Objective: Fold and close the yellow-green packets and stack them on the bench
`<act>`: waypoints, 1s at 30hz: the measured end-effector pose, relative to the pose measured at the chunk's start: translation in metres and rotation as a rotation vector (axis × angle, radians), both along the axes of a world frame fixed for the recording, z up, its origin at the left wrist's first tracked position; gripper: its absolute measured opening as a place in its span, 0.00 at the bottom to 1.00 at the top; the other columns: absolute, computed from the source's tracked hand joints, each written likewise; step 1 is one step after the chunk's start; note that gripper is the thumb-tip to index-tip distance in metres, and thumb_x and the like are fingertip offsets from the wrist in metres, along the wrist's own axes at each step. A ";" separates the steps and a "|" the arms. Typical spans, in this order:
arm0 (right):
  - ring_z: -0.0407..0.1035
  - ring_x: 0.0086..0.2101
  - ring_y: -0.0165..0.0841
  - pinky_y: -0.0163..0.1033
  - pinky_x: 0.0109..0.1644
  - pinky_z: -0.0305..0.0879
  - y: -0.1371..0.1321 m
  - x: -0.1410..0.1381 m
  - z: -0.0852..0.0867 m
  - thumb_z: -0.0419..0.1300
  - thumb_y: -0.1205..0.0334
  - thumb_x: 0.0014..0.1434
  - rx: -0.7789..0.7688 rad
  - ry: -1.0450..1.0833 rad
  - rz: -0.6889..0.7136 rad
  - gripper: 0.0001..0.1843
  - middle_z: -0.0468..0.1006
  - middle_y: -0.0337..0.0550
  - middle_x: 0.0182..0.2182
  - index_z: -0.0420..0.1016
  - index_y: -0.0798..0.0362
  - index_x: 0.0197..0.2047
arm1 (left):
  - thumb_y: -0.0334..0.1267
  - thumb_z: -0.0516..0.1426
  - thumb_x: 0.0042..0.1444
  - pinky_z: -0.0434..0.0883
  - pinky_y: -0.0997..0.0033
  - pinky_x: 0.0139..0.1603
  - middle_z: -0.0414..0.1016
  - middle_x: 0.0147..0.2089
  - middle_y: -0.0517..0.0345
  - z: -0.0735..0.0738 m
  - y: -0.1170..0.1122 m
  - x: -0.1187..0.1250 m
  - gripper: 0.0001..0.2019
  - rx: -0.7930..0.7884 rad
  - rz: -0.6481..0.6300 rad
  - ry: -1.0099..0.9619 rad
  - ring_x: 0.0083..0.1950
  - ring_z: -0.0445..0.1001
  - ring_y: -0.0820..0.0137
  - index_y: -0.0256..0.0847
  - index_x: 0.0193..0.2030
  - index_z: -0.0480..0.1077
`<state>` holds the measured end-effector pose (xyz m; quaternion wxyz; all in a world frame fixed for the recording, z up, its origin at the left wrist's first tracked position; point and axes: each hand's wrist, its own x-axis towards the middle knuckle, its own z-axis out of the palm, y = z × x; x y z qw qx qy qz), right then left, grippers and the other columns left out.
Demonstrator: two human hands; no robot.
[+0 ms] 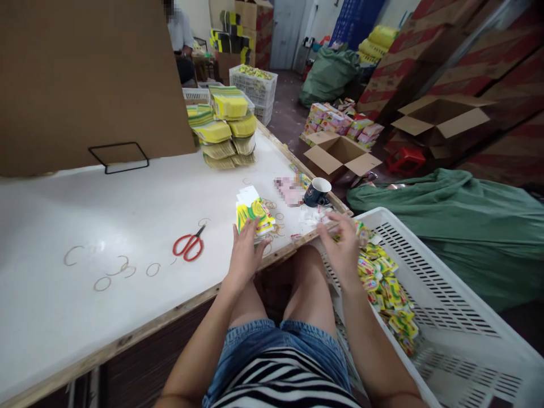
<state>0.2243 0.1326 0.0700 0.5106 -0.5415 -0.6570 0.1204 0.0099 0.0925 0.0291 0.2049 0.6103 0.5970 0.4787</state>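
My left hand (pixel 246 255) rests on a small fanned stack of yellow-and-green printed cards (pixel 264 218) near the table edge. Its fingers lie stretched over the cards, with the thumb apart. My right hand (pixel 343 249) hovers between the table corner and a white plastic crate (pixel 446 286); the fingers are loosely bent, apart from the thumb, and I see nothing held in them. Inside the crate, beside that hand, lie many yellow-and-green packets (pixel 389 289). Rubber bands (pixel 278 229) are scattered next to the cards. Red-handled scissors (pixel 189 246) lie left of my left hand.
A dark mug (pixel 317 192) stands near the table's right edge. Bundled yellow cards (pixel 227 127) are piled farther back, beside a large cardboard panel (pixel 93 85). Open cartons (pixel 338 156) and a green sack (pixel 459 226) occupy the floor at right. Another person (pixel 181 37) sits behind.
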 end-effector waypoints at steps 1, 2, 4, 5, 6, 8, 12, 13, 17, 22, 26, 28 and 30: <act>0.69 0.41 0.41 0.44 0.44 0.64 0.011 -0.012 -0.008 0.60 0.50 0.58 -0.101 0.059 0.083 0.18 0.78 0.51 0.41 0.78 0.54 0.44 | 0.37 0.61 0.55 0.39 0.38 0.71 0.71 0.62 0.41 -0.003 0.002 -0.002 0.26 -0.007 -0.021 0.005 0.68 0.62 0.50 0.41 0.61 0.65; 0.69 0.37 0.39 0.43 0.41 0.64 0.021 -0.025 -0.017 0.60 0.49 0.56 -0.228 0.126 0.148 0.18 0.79 0.49 0.38 0.79 0.54 0.41 | 0.37 0.60 0.56 0.40 0.39 0.71 0.72 0.60 0.43 -0.006 0.003 -0.003 0.25 -0.007 -0.042 0.006 0.66 0.65 0.51 0.42 0.61 0.65; 0.67 0.28 0.35 0.40 0.35 0.63 0.041 -0.052 -0.033 0.64 0.48 0.50 -0.406 0.229 0.232 0.18 0.79 0.44 0.31 0.80 0.54 0.36 | 0.38 0.60 0.57 0.41 0.40 0.72 0.75 0.58 0.47 -0.007 0.002 -0.004 0.25 0.002 -0.072 0.001 0.63 0.69 0.54 0.45 0.62 0.64; 0.66 0.26 0.33 0.38 0.34 0.62 0.048 -0.063 -0.040 0.66 0.49 0.47 -0.434 0.252 0.257 0.16 0.79 0.42 0.28 0.80 0.54 0.33 | 0.39 0.60 0.57 0.42 0.40 0.72 0.77 0.56 0.48 -0.007 0.000 -0.006 0.25 0.005 -0.080 -0.005 0.62 0.70 0.54 0.45 0.61 0.64; 0.65 0.25 0.32 0.38 0.32 0.62 0.053 -0.071 -0.044 0.67 0.49 0.45 -0.450 0.278 0.270 0.16 0.78 0.41 0.26 0.80 0.54 0.31 | 0.39 0.60 0.56 0.42 0.41 0.72 0.78 0.55 0.49 -0.006 -0.002 -0.007 0.24 0.006 -0.085 -0.017 0.61 0.71 0.55 0.45 0.61 0.65; 0.65 0.24 0.32 0.37 0.31 0.62 0.056 -0.077 -0.049 0.68 0.48 0.44 -0.452 0.335 0.276 0.17 0.78 0.40 0.24 0.78 0.54 0.29 | 0.39 0.60 0.56 0.42 0.42 0.72 0.78 0.54 0.51 -0.002 -0.005 -0.010 0.22 0.024 -0.071 -0.073 0.59 0.73 0.56 0.45 0.58 0.68; 0.71 0.27 0.33 0.39 0.35 0.68 0.035 -0.067 -0.044 0.64 0.41 0.48 -0.470 0.487 0.299 0.24 0.80 0.43 0.28 0.76 0.55 0.34 | 0.43 0.61 0.56 0.51 0.48 0.71 0.74 0.59 0.48 0.009 -0.009 -0.010 0.20 0.071 0.025 -0.397 0.62 0.70 0.57 0.42 0.55 0.71; 0.72 0.29 0.33 0.39 0.36 0.70 0.026 -0.064 -0.042 0.64 0.41 0.48 -0.479 0.533 0.319 0.24 0.80 0.44 0.29 0.76 0.54 0.36 | 0.45 0.61 0.56 0.57 0.50 0.69 0.74 0.59 0.47 0.012 -0.009 -0.008 0.21 0.052 0.009 -0.529 0.63 0.70 0.58 0.42 0.55 0.71; 0.74 0.31 0.33 0.40 0.40 0.71 -0.008 -0.060 -0.033 0.71 0.49 0.44 -0.568 0.760 0.421 0.19 0.80 0.41 0.28 0.77 0.52 0.35 | 0.55 0.63 0.51 0.72 0.57 0.56 0.79 0.51 0.47 0.015 -0.010 0.005 0.26 -0.127 -0.276 -0.978 0.56 0.75 0.56 0.41 0.52 0.74; 0.74 0.36 0.35 0.43 0.47 0.71 -0.030 -0.059 -0.021 0.72 0.51 0.45 -0.617 0.801 0.487 0.17 0.81 0.42 0.32 0.80 0.51 0.36 | 0.54 0.65 0.49 0.73 0.61 0.52 0.81 0.47 0.47 0.009 -0.016 0.015 0.23 -0.166 -0.441 -1.096 0.53 0.77 0.55 0.39 0.46 0.77; 0.74 0.34 0.36 0.42 0.43 0.71 -0.038 -0.056 -0.015 0.72 0.51 0.45 -0.647 0.707 0.453 0.18 0.81 0.42 0.32 0.79 0.54 0.36 | 0.50 0.66 0.49 0.74 0.61 0.49 0.82 0.42 0.49 0.004 -0.018 0.020 0.20 -0.163 -0.317 -1.046 0.48 0.79 0.57 0.37 0.42 0.76; 0.73 0.32 0.36 0.42 0.41 0.70 -0.041 -0.056 -0.014 0.70 0.49 0.47 -0.640 0.647 0.428 0.18 0.80 0.42 0.29 0.78 0.55 0.33 | 0.50 0.65 0.50 0.76 0.62 0.45 0.82 0.39 0.50 0.004 -0.018 0.023 0.20 -0.172 -0.223 -1.044 0.45 0.80 0.59 0.36 0.42 0.74; 0.72 0.31 0.36 0.41 0.39 0.70 -0.045 -0.056 -0.014 0.68 0.48 0.50 -0.603 0.586 0.383 0.18 0.78 0.42 0.29 0.76 0.55 0.32 | 0.49 0.64 0.51 0.76 0.64 0.43 0.81 0.39 0.52 0.005 -0.019 0.027 0.21 -0.145 -0.153 -1.019 0.43 0.80 0.61 0.37 0.46 0.71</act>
